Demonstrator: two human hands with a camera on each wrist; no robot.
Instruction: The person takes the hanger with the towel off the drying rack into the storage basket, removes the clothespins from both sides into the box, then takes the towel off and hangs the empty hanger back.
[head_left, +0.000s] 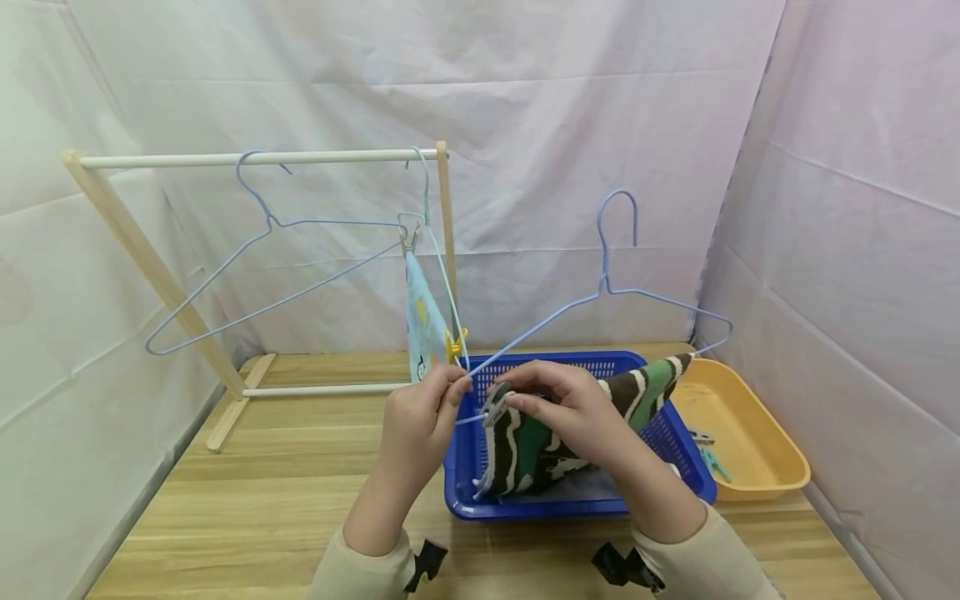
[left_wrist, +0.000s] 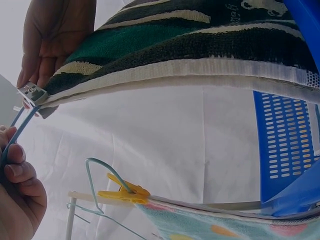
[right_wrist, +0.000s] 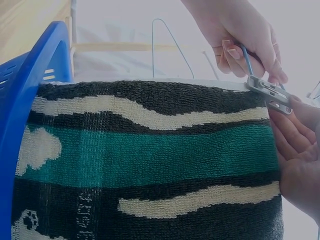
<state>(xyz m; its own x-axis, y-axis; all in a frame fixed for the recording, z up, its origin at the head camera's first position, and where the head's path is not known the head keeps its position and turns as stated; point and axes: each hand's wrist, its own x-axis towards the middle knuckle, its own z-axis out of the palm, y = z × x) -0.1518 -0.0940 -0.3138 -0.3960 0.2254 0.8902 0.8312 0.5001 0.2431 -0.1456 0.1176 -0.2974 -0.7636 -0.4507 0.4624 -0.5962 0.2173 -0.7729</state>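
Bench (head_left: 315, 500) is topped by a white-barred rack (head_left: 337, 157) at left, a blue basket (head_left: 577, 507) in the middle and, just beside it, an orange tub (head_left: 750, 433) at right. Above the basket a blue hanger (head_left: 604, 267) is held hook up, with a green, brown and white towel (head_left: 536, 450) draped over its lower bar, reaching down to the basket. Hanger's left end is pinched by the left hand (head_left: 422, 417), fingers clamped on the wire; a grey clip (head_left: 495, 406) at the towel's edge is pinched between thumb and fingers of the right hand (head_left: 577, 408).
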